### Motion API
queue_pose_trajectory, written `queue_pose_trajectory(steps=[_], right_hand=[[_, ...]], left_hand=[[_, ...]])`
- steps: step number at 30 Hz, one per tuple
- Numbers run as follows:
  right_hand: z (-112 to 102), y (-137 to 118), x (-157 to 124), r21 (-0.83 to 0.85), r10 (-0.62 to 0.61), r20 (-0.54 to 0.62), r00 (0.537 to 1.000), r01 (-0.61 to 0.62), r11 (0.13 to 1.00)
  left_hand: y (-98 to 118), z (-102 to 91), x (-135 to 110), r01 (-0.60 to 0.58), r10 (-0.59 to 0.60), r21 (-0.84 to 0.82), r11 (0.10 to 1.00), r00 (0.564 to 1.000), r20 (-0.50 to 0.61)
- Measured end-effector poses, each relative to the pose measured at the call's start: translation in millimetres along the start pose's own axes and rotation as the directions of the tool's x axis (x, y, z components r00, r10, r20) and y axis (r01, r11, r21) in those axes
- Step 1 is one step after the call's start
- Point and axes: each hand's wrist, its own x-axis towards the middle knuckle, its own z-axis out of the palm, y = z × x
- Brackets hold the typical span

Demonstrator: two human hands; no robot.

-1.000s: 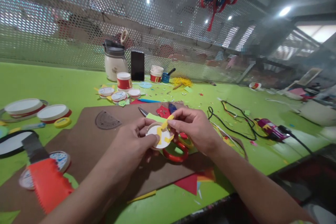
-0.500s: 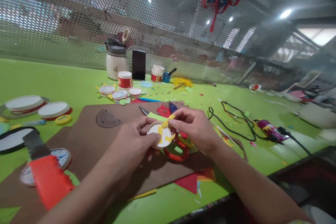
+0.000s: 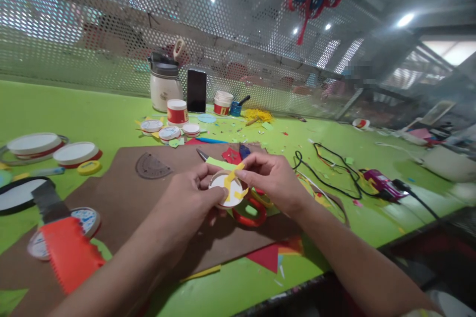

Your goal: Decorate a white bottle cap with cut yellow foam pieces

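Observation:
Between thumb and fingers, my left hand (image 3: 193, 193) grips a small round white lid (image 3: 223, 183), its flat face tilted toward me. Yellow paper strips (image 3: 230, 178) lie across that face, and one sticks out past the rim. My right hand (image 3: 269, 178) pinches the outer end of this strip at the lid's upper right. Just beneath the hands are scissors with red-orange handles (image 3: 251, 213), their pointed blade (image 3: 202, 154) showing at the upper left. A light green paper piece (image 3: 219, 163) is behind the lid.
A brown board (image 3: 130, 218) lies under my hands, with a protractor (image 3: 153, 166) on it. Left are white lids (image 3: 76, 153) and an orange-handled scraper (image 3: 70, 252). Behind stand a jug (image 3: 165, 86), a phone (image 3: 196, 90) and paper tubs (image 3: 177, 113). A purple device with cable (image 3: 383, 183) is right.
The yellow strip in my right fingers now lies straighter across the lid, where it looked bent before. My right hand has shifted slightly left, toward the lid; my left hand keeps its hold.

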Motion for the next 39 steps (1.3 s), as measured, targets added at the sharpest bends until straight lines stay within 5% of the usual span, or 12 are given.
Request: queue_pose_trajectory(steps=[26,39], right_hand=[[2.7,6.1,-3.0,-0.232,-0.202,-0.022,0.979,0.191,0.954],[-0.8,-3.0,-2.6,-0.241,-0.024,0.048,0.999,0.035,0.97]], left_hand=[[-7.2,-1.6,5.9,-0.023,0.023,0.06,0.998,1.0,0.001],[-9.9,-1.8,9.2,-0.022,0.018,0.191,0.981,1.0,0.023]])
